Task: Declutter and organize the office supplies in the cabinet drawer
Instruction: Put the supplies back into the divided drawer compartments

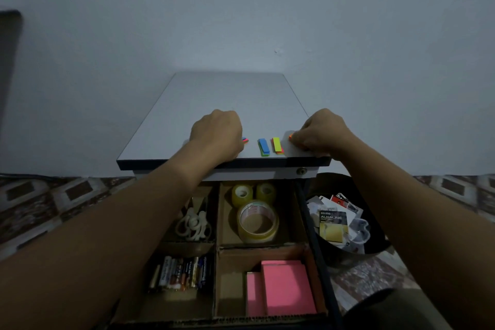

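Observation:
On the white cabinet top [227, 94], near its front edge, lie small stacks of coloured sticky flags: a blue stack [263, 146] and a yellow-green stack [277, 145]. My left hand [218, 132] rests curled on the top, with a few coloured flags [244, 140] showing at its fingertips. My right hand [320, 132] pinches an orange flag [290, 137] over a clear plastic sheet [296, 149]. Below, the open drawer [217, 249] has cardboard dividers holding tape rolls [257, 220], white scissors [194, 225], batteries [182, 273] and pink sticky notes [284, 286].
A black bin [375, 238] stands right of the drawer, holding a battery package [333, 225] and plastic wrappers. The wall is just behind the cabinet. Patterned floor tiles lie on both sides. A dark object [9, 61] stands at the far left.

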### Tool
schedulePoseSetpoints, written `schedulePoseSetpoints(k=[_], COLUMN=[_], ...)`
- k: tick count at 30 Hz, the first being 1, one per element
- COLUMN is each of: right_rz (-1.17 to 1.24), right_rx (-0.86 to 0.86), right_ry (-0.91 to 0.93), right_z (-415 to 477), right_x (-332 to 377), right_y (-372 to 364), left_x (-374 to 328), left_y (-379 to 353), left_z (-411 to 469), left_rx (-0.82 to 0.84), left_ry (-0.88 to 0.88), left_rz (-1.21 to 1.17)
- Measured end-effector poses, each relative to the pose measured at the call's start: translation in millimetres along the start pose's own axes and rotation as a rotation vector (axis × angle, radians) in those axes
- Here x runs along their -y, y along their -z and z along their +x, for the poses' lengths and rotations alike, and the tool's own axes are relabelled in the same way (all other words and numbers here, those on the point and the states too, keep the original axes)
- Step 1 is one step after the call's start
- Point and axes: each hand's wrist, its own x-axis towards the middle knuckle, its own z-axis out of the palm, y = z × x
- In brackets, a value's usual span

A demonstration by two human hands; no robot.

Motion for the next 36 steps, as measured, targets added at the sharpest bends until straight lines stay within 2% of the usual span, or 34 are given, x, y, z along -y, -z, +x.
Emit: schedulePoseSetpoints(k=[4, 6, 10, 13, 17, 20, 23, 25, 36], right_rz=[0.077, 0.108, 0.103, 0.085, 0.002, -0.13, -0.24, -0.258, -0.345], right_rx=[0.022, 0.058, 0.129, 0.182, 0.212, 0.171, 0.124, 0.117, 0.102], right_ry=[-0.054, -0.093, -0.114, -0.118, -0.067, 0.03, 0.148, 0.192, 0.292], right_z=[0.8, 0.8, -2.0, -3.2, -6.6, -8.4, -9.3, -9.9, -18.9], right_x=[1.0, 2.7, 8.9, 14.6, 21.7, 22.2, 19.7, 15.9, 6.3], right_y=[3.1, 4.6, 9.8, 10.8, 8.4, 5.7, 1.5, -0.7, 4.9], left_x=[5.7, 6.8, 9.1, 10.2, 3.9, 3.9, 6.3, 7.9, 14.7], left_y=[-1.0, -0.7, 2.7, 9.2, 17.4, 16.7, 14.7, 12.4, 8.4], left_z=[-1.0, 0.2, 7.3, 13.8, 15.5, 16.7, 13.8, 11.0, 5.2], left_rx=[-0.03, -0.016, 0.067, 0.163, 0.261, 0.299, 0.279, 0.238, 0.135], left_ry=[-0.015, 0.032, 0.123, 0.164, 0.173, 0.192, 0.164, 0.138, 0.147], left_rz=[-0.005, -0.086, -0.276, -0.309, -0.315, -0.428, -0.448, -0.382, -0.439])
